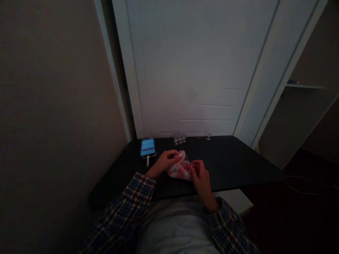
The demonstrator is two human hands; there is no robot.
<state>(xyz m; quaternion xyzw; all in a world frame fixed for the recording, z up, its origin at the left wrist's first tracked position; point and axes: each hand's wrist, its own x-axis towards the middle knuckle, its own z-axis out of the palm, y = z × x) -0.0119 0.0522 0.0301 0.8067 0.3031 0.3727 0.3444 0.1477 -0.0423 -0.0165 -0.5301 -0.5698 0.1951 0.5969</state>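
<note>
The left hand (163,163) pinches the rim of a pink-and-white cloth pouch (177,172) at its ten o'clock; the right hand (202,178) has its fingers bunched at three o'clock, whether on cloth or on something clear at the mouth I cannot tell. The pouch sits over the near part of the black desk (227,160). Small clear glasses (180,138) cluster at twelve, a lone glass (208,136) between one and two, a phone (147,146) at ten. A slack pinch could let the rim fold shut; in this dimness, a reach toward twelve could topple the glasses.
</note>
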